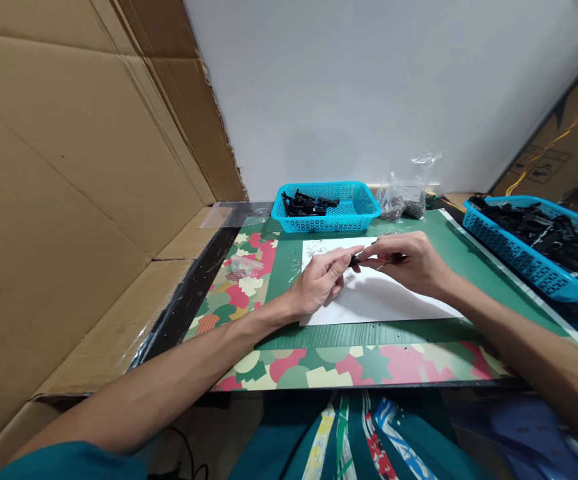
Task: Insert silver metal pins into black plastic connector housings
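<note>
Over a white sheet of paper (379,303), my left hand (321,280) pinches a small black part (354,261) between thumb and fingers. My right hand (411,260) meets it from the right, its fingertips at the same part. A thin metal piece and something dark show under the right fingers, too small to make out. Small metal pieces (319,248) lie scattered on the paper's back left corner, and more lie on the green mat just left of it.
A blue basket (331,225) with black parts stands at the back, beside clear bags of small pieces (413,203). Another blue basket (543,272), full of black parts, is at the right. A small plastic bag (246,267) lies on the left. Cardboard (59,167) walls the left side.
</note>
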Motion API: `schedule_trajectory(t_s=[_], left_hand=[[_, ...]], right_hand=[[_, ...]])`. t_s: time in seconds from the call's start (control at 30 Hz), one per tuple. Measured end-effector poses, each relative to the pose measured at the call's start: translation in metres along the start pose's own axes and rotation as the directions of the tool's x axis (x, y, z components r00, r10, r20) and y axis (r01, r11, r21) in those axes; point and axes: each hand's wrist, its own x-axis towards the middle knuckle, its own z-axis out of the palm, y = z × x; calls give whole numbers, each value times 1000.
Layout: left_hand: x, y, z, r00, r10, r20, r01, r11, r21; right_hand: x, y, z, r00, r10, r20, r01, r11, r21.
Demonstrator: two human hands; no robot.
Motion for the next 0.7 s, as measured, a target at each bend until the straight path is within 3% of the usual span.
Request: schedule_trajectory(t_s=[0.13, 0.3, 0.6, 0.7], left_hand=[[-2, 7, 5, 980, 127, -155, -91, 971, 220], [-4, 12, 8, 941, 225, -252, -107, 906, 409], [-3, 9, 5, 947, 184, -264, -46, 889, 455], [-4, 7, 6, 952, 159, -261, -9, 869, 495]], right_hand=[[1, 1, -2, 1000, 17, 20, -17, 1000, 21], [0, 3, -3, 993, 74, 90, -77, 997, 25], [-3, 9, -4, 965, 137, 224, -148, 989, 32], [-2, 9, -7, 971, 154, 181, -155, 988, -5]])
